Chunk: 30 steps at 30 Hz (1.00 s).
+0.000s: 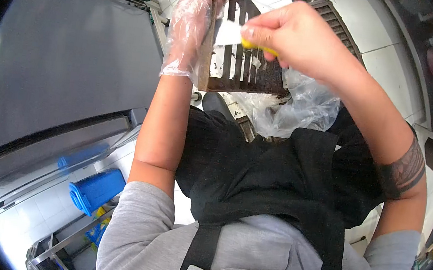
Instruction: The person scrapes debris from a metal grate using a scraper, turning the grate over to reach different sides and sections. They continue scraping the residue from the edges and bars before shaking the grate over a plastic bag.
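Since the grate (243, 85) is judged stiff and heavy, its edge is clamped by the gloved left hand (188, 26), a scraper (230, 33) pinched in the right hand (301, 36).

The grate (240, 58) runs off the top edge. The right grip (295, 35) hides most of the yellow scraper (231, 34).

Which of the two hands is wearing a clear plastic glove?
The left hand, which grips the side of the slotted grate. The right hand is bare and holds a yellow-handled scraper against it.
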Tool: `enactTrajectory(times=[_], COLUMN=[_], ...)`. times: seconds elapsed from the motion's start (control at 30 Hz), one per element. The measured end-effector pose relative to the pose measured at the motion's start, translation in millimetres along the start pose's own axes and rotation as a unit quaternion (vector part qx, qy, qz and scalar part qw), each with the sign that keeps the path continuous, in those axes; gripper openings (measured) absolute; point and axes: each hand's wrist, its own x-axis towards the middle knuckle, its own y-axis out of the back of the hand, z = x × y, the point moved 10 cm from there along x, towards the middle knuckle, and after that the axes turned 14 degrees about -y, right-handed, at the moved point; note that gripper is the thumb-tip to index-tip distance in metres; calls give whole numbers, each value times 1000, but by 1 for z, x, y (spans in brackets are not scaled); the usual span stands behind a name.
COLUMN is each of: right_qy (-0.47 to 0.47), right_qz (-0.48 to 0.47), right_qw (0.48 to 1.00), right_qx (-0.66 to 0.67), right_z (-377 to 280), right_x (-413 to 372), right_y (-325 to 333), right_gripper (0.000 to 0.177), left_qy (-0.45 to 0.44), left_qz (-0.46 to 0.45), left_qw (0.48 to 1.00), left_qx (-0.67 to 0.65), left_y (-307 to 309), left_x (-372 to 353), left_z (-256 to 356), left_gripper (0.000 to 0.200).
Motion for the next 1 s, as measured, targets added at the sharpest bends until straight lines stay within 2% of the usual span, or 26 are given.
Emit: enactTrajectory(times=[0.07, 0.1, 0.13, 0.2, 0.23, 0.3, 0.33, 0.37, 0.4, 0.43, 0.47, 0.53, 0.57, 0.6, 0.63, 0.67, 0.7, 0.73, 0.77, 0.9, 1.0], right_qy=[16, 34, 35, 109, 144, 144, 116, 88, 87, 81, 74, 78, 82, 81, 71, 60, 59, 101, 143, 135, 149], right_qz=[36, 71, 71, 135, 166, 166, 168, 169, 169, 162, 154, 149, 143, 144, 155, 166, 166, 160, 154, 213, 240], right_qw=[999, 996, 996, 977, 963, 963, 960, 956, 957, 963, 969, 976, 982, 982, 982, 981, 981, 980, 977, 967, 959], right_qx=[-24, -49, -50, -122, -158, -157, -190, -221, -221, -199, -177, -136, -96, -95, -86, -78, -78, -59, -39, -36, -25], right_z=[-4, -10, -10, -25, -32, -32, -31, -29, -29, -26, -22, -12, -8, -6, -3, 0, 2, -1, -4, -2, 0], right_x=[6, 7, 10, 9, 7, 13, 16, 20, 22, 26, 29, 32, 34, 36, 38, 41, 46, 48, 48, 55, 62], right_y=[12, 21, 25, 41, 46, 46, 45, 44, 43, 42, 41, 37, 37, 38, 40, 42, 42, 40, 39, 40, 33], right_gripper=[27, 28, 28, 25, 25, 23, 24, 24, 24, 24, 24, 24, 24, 24, 24, 24, 24, 24, 23, 21, 17], left_qy=[9, 8, -44, -138, -138, -111, -77, -76, -63, -51, -50, 41, 42, -104, -236, -294, -293, -125, 67, 52, 46], left_qz=[-29, -29, -46, -105, -106, -82, -55, -56, -37, -17, -18, 54, 53, -52, -151, -146, -146, -20, 111, 69, 102], left_qw=[990, 990, 977, 926, 927, 947, 974, 974, 987, 995, 995, 995, 995, 916, 711, 701, 702, 939, 990, 993, 991], left_qx=[137, 136, 202, 335, 333, 289, 206, 206, 144, 83, 83, 70, 71, 384, 644, 633, 633, 321, -55, -80, -78], left_y=[-9, -8, -8, -13, -10, -2, 1, 0, 0, 0, -2, 0, 4, -5, -30, -36, -34, 6, 21, 14, 14], left_x=[-8, -8, -6, -4, -3, -2, -2, -1, -1, -1, -1, -7, -8, -1, -8, -15, -12, 4, -1, 2, 0], left_z=[15, 14, 22, 34, 33, 27, 18, 16, 14, 12, 13, 11, 12, 43, 59, 66, 63, 39, -6, -6, -9], left_gripper=[49, 49, 50, 52, 52, 50, 47, 47, 46, 46, 46, 40, 40, 35, 30, 21, 21, 21, 20, 20, 19])
